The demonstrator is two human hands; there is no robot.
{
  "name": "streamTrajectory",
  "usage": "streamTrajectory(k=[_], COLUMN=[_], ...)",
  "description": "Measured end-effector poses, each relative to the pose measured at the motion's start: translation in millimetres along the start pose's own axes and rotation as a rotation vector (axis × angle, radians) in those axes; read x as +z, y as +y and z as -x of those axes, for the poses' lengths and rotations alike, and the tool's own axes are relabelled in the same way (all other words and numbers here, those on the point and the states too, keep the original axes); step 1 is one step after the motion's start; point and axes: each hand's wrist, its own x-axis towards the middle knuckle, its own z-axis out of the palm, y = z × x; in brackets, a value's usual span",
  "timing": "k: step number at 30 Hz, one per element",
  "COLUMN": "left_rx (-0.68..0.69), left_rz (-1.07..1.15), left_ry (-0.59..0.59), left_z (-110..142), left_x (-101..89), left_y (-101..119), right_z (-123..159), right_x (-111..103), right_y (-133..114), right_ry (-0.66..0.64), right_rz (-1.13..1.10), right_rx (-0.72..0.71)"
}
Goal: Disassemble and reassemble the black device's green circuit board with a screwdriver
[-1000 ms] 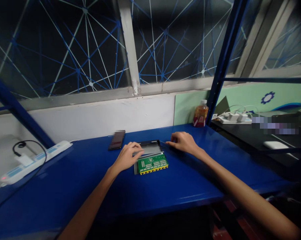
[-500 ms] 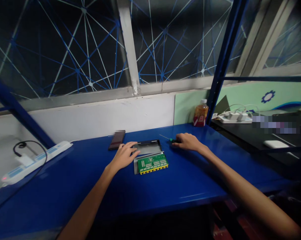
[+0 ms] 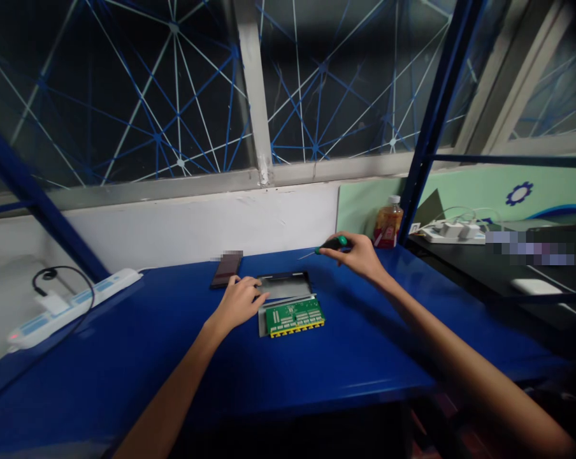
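A screwdriver (image 3: 333, 244) with a green and black handle is held up off the table by my right hand (image 3: 357, 254), its thin shaft pointing left. My left hand (image 3: 240, 299) lies with fingers spread at the left side of an open metal case (image 3: 285, 285); whether it presses on the case I cannot tell. At the near side of the case sits a green circuit board (image 3: 295, 313), with a row of yellow connectors (image 3: 297, 329) along its front edge.
A dark phone (image 3: 227, 269) lies behind my left hand. On the left is a white power strip (image 3: 78, 309) with a black cable. A bottle (image 3: 388, 223) stands at the back right by a blue post (image 3: 441, 115). The blue table (image 3: 364, 357) carries everything.
My right hand first reached down right of the case, then took hold of the screwdriver and has raised it off the table. The left hand has stayed by the case, shifting slightly.
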Motion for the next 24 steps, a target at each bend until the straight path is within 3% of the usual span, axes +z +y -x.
streamTrajectory(k=[5, 10, 14, 19, 24], left_rx=[-0.013, -0.024, 0.015, 0.136, 0.092], left_rz=[-0.059, -0.043, -0.006, 0.2, 0.472], left_ry=[0.008, -0.002, 0.018, -0.089, -0.062], left_z=[0, 2, -8, -40, -58], left_x=[-3.7, -7.9, -18.0, -28.8, -16.4], left_y=[2, 2, 19, 50, 68], right_z=[-15, -9, 1, 11, 14], right_x=[9, 17, 19, 22, 25], right_y=[-20, -27, -23, -22, -23], right_ry=[-0.032, -0.064, -0.05, -0.124, -0.134], right_rz=[-0.241, -0.428, -0.361, -0.194, -0.098], right_rx=[-0.002, 0.041, 0.016, -0.067, -0.113])
